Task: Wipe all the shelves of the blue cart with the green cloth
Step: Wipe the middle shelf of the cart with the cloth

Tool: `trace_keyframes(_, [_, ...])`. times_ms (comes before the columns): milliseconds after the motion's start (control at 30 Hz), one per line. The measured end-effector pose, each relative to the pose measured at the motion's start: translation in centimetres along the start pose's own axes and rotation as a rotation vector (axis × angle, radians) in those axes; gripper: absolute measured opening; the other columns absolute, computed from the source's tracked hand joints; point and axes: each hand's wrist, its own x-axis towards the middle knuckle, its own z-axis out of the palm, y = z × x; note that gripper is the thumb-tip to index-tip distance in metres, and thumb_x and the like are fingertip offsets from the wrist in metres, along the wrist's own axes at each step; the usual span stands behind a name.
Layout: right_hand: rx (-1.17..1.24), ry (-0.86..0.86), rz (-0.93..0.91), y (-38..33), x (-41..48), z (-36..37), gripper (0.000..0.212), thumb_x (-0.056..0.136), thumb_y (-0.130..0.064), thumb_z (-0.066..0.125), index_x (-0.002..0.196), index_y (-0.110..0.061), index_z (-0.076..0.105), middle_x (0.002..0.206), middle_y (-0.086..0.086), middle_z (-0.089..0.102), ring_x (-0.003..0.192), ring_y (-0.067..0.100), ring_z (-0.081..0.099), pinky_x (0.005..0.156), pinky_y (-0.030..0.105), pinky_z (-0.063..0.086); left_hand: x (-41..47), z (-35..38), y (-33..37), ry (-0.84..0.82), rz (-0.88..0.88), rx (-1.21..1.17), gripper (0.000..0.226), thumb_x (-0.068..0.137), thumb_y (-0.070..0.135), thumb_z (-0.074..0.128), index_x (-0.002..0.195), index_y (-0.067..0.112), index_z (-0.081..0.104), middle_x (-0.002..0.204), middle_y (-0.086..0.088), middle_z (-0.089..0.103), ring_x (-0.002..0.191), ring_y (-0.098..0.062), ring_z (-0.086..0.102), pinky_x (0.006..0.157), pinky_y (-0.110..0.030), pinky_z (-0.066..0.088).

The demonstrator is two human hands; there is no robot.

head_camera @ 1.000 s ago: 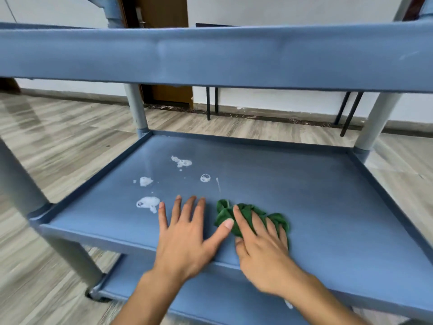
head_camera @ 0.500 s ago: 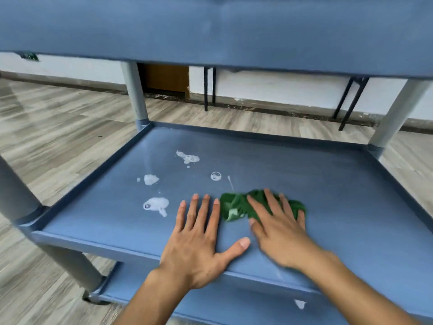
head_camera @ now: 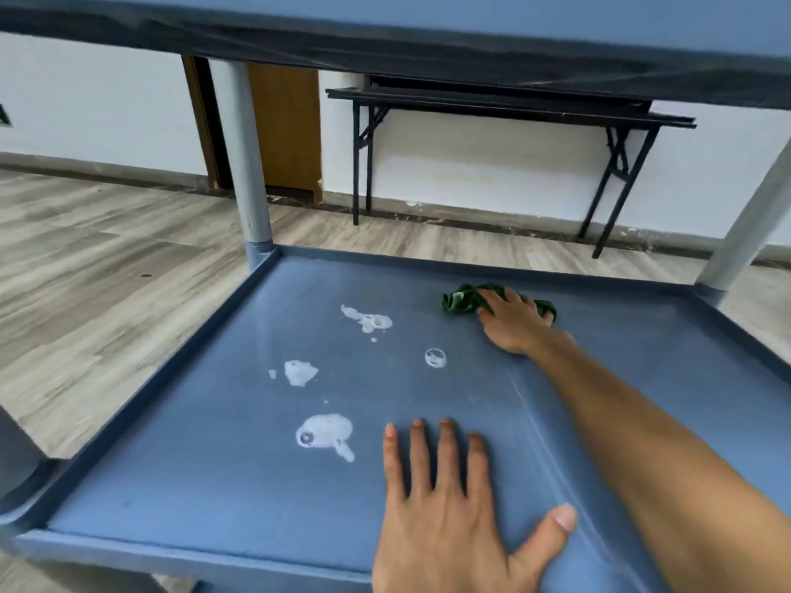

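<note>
Green cloth (head_camera: 464,298) under right hand (head_camera: 515,321)

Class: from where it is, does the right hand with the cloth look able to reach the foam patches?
Probably yes: the right hand presses the green cloth beside the foam patches, with only bare shelf between.

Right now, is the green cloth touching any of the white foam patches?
Apart. The head view shows bare blue shelf between the green cloth and the nearest foam patch.
</note>
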Motion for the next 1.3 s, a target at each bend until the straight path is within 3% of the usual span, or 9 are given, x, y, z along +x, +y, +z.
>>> trace_keyframes(100, [-0.03,-0.03,-0.074,0.2,-4.4,-0.1,0.055,0.104,-0.053,0.025,0.158,-0.039,0.018,0.168,0.003,0.014,0.153,0.034,0.013,0.119,0.064,0.015,-0.2,-0.4,-0.1,-0.019,-0.011,-0.024,0.097,0.085,0.083,0.021,0.12,0.006,0.069,0.131,-0.017,0.064,0.126,-0.043,0.055,0.109,-0.064,0.023])
trace_keyframes(200, [-0.037,-0.064,-0.119,1.8,-11.6,0.1,0.054,0.105,-0.051,0.027,0.157,-0.041,0.019,0.168,0.001,0.014,0.155,0.027,0.01,0.123,0.056,0.012,-0.4,-1.1,-0.2,-0.019,-0.015,-0.046,0.098,0.087,0.083,0.017,0.131,0.007,0.061,0.14,-0.018,0.057,0.136,-0.043,0.044,0.114,-0.066,0.019])
trace_keyframes(367, [0.004,-0.15,-0.062,4.5,-24.7,-0.7,0.054,0.108,-0.043,0.026,0.158,-0.046,0.006,0.17,-0.003,0.0,0.156,0.018,-0.005,0.126,0.04,-0.001,-0.9,-2.1,-0.3,-0.013,0.003,-0.074,0.1,0.089,0.081,0.007,0.146,0.008,0.043,0.149,-0.017,0.047,0.145,-0.041,0.03,0.117,-0.066,0.012])
trace_keyframes(567, [0.028,-0.123,0.096,1.8,-32.4,1.2,0.06,0.107,-0.043,0.025,0.155,-0.049,-0.011,0.166,-0.006,-0.025,0.153,0.02,-0.021,0.125,0.044,-0.008,-1.2,-2.4,-0.4,-0.025,0.012,-0.114,0.104,0.083,0.082,-0.011,0.155,0.015,0.022,0.16,-0.01,0.03,0.152,-0.034,0.01,0.12,-0.06,-0.003])
trace_keyframes(767, [0.092,-0.113,-0.006,-0.9,-28.7,3.1,0.067,0.1,-0.047,0.027,0.152,-0.055,-0.014,0.162,-0.011,-0.034,0.148,0.02,-0.033,0.121,0.055,-0.014,-1.1,-2.0,-0.2,-0.01,-0.021,-0.154,0.1,0.087,0.082,0.001,0.155,0.012,0.026,0.157,-0.015,0.035,0.152,-0.036,0.012,0.12,-0.06,-0.002])
trace_keyframes(867, [0.068,-0.076,-0.032,-1.6,-23.9,3.6,0.059,0.105,-0.048,0.026,0.151,-0.059,-0.008,0.166,-0.01,-0.025,0.153,0.022,-0.023,0.121,0.058,-0.009,-0.9,-2.1,-0.4,-0.019,-0.046,-0.152,0.101,0.088,0.081,-0.001,0.153,0.011,0.031,0.156,-0.015,0.038,0.151,-0.036,0.015,0.119,-0.06,-0.001])
trace_keyframes(1000, [0.062,0.031,0.023,-0.8,-15.3,3.0,0.055,0.104,-0.048,0.026,0.155,-0.053,0.004,0.169,-0.005,-0.011,0.155,0.03,-0.007,0.118,0.065,0.0,-0.8,-1.9,-0.4,0.037,-0.052,-0.142,0.097,0.092,0.076,0.008,0.142,0.004,0.05,0.14,-0.02,0.056,0.14,-0.044,0.039,0.113,-0.064,0.015])
trace_keyframes(1300, [0.084,0.056,0.132,0.1,0.8,0.3,0.056,0.106,-0.044,0.024,0.159,-0.042,0.006,0.17,0.001,0.005,0.155,0.034,0.002,0.118,0.066,0.001,0.2,-1.2,-0.4,0.081,-0.124,-0.073,0.099,0.084,0.081,0.016,0.118,0.006,0.072,0.118,-0.019,0.071,0.118,-0.046,0.061,0.103,-0.066,0.028])
